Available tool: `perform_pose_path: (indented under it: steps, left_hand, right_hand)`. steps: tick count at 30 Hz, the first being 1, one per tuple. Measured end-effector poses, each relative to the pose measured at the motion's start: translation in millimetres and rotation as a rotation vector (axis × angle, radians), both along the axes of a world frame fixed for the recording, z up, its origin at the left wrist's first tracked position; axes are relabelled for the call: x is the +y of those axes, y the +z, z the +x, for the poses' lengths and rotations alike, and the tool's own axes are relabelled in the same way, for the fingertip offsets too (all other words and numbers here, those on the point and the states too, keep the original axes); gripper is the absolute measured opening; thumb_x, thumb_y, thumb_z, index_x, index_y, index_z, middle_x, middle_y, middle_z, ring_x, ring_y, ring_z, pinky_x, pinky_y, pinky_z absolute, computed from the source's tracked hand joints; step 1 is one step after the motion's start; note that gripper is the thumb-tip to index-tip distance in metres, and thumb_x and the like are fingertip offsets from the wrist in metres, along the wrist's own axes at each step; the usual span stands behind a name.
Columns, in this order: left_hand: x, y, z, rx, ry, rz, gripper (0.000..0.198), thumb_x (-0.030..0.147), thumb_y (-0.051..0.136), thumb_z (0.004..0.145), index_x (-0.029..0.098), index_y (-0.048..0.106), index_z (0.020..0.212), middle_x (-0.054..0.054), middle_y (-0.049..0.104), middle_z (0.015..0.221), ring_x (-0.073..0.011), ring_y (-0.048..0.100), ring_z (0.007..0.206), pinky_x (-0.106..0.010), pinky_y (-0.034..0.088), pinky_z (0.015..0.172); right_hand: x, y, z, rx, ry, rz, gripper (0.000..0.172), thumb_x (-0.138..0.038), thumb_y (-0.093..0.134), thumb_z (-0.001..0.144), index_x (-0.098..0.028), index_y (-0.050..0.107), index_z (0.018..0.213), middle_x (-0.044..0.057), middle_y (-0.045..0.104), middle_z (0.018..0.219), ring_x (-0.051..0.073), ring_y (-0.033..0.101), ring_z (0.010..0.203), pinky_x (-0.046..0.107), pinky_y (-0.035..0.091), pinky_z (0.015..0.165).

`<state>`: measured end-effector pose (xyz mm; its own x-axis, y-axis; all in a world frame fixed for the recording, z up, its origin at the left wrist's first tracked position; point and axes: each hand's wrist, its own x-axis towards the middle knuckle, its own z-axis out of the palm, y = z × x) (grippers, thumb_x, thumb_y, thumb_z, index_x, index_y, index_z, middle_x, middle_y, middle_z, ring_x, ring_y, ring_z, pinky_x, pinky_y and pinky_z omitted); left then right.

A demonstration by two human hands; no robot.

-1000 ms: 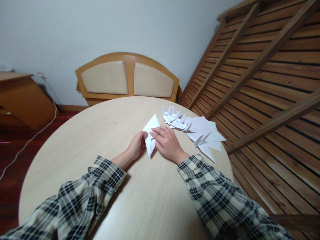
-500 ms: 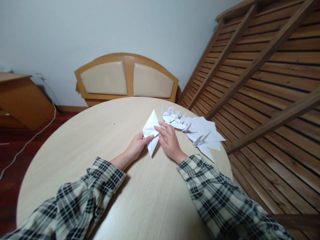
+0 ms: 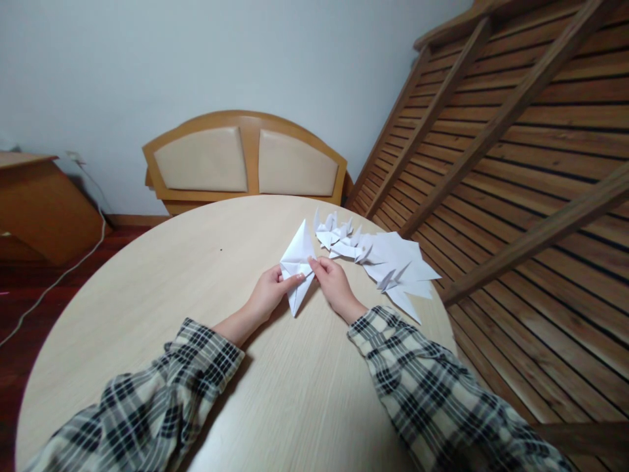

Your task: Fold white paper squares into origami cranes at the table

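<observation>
We are noting the folded white paper (image 3: 297,253), diamond-shaped, over the middle of the round table (image 3: 157,282). The left hand (image 3: 266,293) is gripping the paper's left side, thumb on top; the right hand (image 3: 336,283) is pinching its right side. Further right we are recording pointed paper figures (image 3: 348,248) beside white sheets (image 3: 409,257), and beyond the table a padded headboard (image 3: 252,154)

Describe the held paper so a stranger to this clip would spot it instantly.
Find the round, pale table, then the left hand and right hand over it. Between them is the white folded paper, a long diamond. Unlike the spiky paper figures to its right, it is pinched in both hands.
</observation>
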<state>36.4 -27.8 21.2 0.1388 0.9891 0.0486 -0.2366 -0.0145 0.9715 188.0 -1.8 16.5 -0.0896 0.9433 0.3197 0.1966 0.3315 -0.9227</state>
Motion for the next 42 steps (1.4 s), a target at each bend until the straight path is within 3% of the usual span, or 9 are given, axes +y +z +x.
perform_pose_path:
  steps: [5,11,18,24,33,42]
  left_hand:
    - [-0.3,-1.2,0.3,0.051,0.009,-0.012,0.029,0.030,0.078,0.067,0.010,0.066,0.084,-0.006,0.067,0.075,-0.0142,0.055,0.062,-0.026,0.040,0.058]
    - [-2.6,1.8,0.9,-0.046,-0.014,-0.021,0.032,0.030,0.079,0.066,0.011,0.067,0.089,-0.008,0.070,0.084,-0.0161,0.060,0.070,-0.027,0.043,0.064]
    - [-1.2,-0.6,0.2,-0.098,-0.035,-0.027,0.031,0.029,0.077,0.070,0.012,0.069,0.094,-0.010,0.072,0.092,-0.0170,0.062,0.074,-0.028,0.046,0.069]
    - [-2.1,-0.4,1.6,-0.022,-0.054,-0.018,0.030,0.026,0.078,0.067,0.011,0.069,0.092,-0.010,0.071,0.088,-0.0168,0.060,0.071,-0.028,0.044,0.066]
    - [-4.5,4.7,3.0,-0.004,-0.066,0.007,0.027,0.025,0.079,0.063,0.013,0.070,0.085,-0.006,0.071,0.083,-0.0167,0.060,0.070,-0.028,0.044,0.067]
    - [-3.4,4.4,2.2,-0.021,-0.032,-0.031,0.024,0.023,0.078,0.065,0.012,0.071,0.085,-0.007,0.073,0.083,-0.0161,0.061,0.067,-0.027,0.045,0.064]
  right_hand:
    - [0.8,-2.8,-1.4,-0.009,-0.061,0.025,0.045,-0.056,0.053,0.085,-0.021,0.039,0.060,-0.003,0.034,0.058,0.013,0.033,0.057,0.028,0.026,0.054]
    - [0.9,-2.9,-1.9,0.017,-0.015,-0.011,0.045,-0.058,0.054,0.083,-0.021,0.042,0.061,-0.003,0.037,0.059,0.013,0.035,0.058,0.028,0.028,0.055]
    - [-0.8,0.5,-3.4,0.149,0.096,-0.099,0.041,-0.058,0.057,0.081,-0.019,0.052,0.066,-0.002,0.045,0.062,0.013,0.040,0.061,0.027,0.032,0.059]
    - [-2.3,0.1,-8.7,0.326,0.108,-0.181,0.036,-0.052,0.063,0.078,-0.017,0.060,0.071,0.000,0.054,0.067,0.012,0.045,0.061,0.027,0.034,0.059]
    - [-4.0,2.2,-14.8,0.525,0.116,-0.301,0.034,-0.049,0.070,0.070,-0.018,0.060,0.074,0.001,0.061,0.071,0.014,0.052,0.065,0.027,0.039,0.062]
    - [-5.8,4.8,-12.6,0.536,0.122,-0.357,0.035,-0.050,0.071,0.070,-0.017,0.061,0.076,0.001,0.060,0.070,0.013,0.052,0.063,0.028,0.040,0.063]
